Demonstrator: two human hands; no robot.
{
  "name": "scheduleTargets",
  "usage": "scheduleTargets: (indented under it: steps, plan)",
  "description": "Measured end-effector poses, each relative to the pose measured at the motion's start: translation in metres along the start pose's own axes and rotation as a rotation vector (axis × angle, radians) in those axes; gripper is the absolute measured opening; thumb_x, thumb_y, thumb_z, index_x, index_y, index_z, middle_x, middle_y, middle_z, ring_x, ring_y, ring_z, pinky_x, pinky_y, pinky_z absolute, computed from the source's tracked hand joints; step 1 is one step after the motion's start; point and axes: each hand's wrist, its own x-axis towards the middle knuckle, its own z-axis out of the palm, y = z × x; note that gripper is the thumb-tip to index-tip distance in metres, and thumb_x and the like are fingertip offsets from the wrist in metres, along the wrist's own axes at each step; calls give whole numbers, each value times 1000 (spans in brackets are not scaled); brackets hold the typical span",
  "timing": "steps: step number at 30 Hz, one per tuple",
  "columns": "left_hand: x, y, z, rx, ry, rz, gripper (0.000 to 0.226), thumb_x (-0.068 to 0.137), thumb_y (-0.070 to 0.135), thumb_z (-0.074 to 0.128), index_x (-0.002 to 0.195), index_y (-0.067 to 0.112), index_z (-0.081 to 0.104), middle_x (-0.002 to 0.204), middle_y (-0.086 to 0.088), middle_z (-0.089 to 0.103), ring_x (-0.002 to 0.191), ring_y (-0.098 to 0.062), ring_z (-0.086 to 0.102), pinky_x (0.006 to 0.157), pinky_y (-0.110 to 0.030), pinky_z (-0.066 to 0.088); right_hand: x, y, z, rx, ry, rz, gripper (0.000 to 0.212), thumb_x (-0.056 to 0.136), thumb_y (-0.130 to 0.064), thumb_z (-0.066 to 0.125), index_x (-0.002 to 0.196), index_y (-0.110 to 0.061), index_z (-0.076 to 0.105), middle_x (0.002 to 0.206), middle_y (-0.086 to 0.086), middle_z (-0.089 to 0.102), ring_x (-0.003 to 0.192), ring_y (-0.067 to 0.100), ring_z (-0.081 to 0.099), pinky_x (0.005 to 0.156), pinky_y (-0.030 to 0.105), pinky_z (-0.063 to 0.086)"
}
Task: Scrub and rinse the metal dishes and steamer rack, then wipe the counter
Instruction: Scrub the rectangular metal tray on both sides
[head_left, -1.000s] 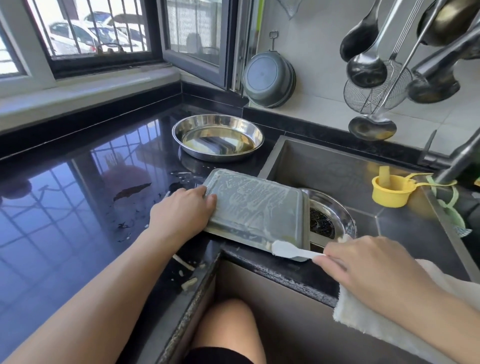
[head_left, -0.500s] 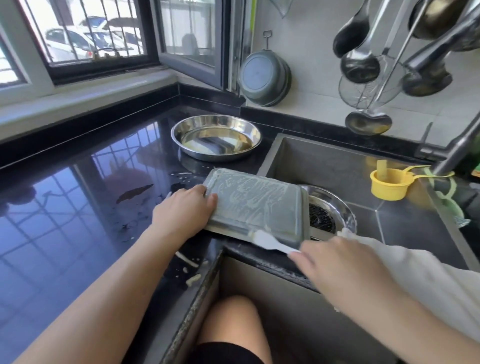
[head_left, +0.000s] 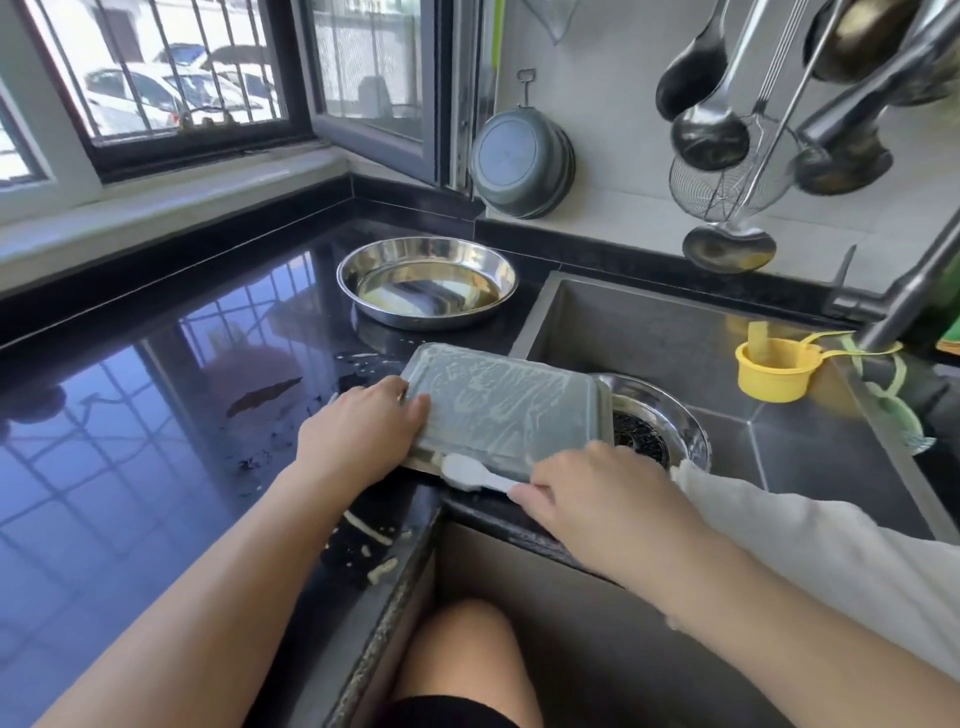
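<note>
A rectangular metal tray (head_left: 506, 410) lies upside down across the sink's left edge, its bottom streaked with pale residue. My left hand (head_left: 358, 436) grips its left end, thumb on top. My right hand (head_left: 597, 493) holds a white plastic scraper (head_left: 465, 475) by the handle, with the blade at the tray's near left edge. A round metal dish (head_left: 428, 283) sits on the black counter (head_left: 130, 415) behind the tray. A second round metal dish (head_left: 675, 415) lies in the sink (head_left: 649, 322), partly under the tray.
Pale scrapings (head_left: 371, 532) and dark bits (head_left: 262, 397) litter the counter near its front edge. A yellow cup (head_left: 769, 369) sits in the sink beside the faucet (head_left: 904, 301). Ladles and a strainer (head_left: 727, 171) hang at the upper right. A white cloth (head_left: 810, 545) lies under my right forearm.
My right hand has drawn the scraper leftwards along the tray's near edge, from its right corner to its left corner. My left hand has kept its hold.
</note>
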Motion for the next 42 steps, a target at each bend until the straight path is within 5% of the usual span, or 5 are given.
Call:
scheduleTargets:
  steps: [3,7,17,36,42]
  plan:
    - [1,-1,2,-9,-3,-8,46,105,54,29,134,28,54,132,-8,64,122,-33,56,83,-42,41,-20,44,-4,89,-79,97,54,96,-64,45,68,-18,52,60,0,51,66,18,52,64,37,46]
    - [3,-4,6,-16,3,0,44,105,53,27,128,28,55,127,-9,64,119,-35,57,85,-45,43,-26,75,-11,263,-86,152,55,94,-60,47,77,-10,64,56,2,40,52,13,34,55,34,28]
    - [1,-2,6,1,9,2,45,106,55,24,131,31,52,131,-11,62,123,-35,56,87,-46,41,34,80,-12,57,-188,-14,58,100,-56,45,61,-14,39,56,2,42,55,16,41,58,38,39]
    - [2,0,10,29,26,3,48,105,57,23,136,31,49,131,-13,61,120,-38,57,90,-49,43,16,120,-26,8,-287,-36,57,99,-54,49,61,-12,42,55,0,35,53,12,32,53,28,29]
    - [0,0,9,11,35,-7,46,106,55,23,134,31,49,130,-12,61,120,-38,57,90,-49,42,33,95,-16,10,-253,-126,58,98,-56,46,64,-11,40,55,1,35,53,14,34,57,37,36]
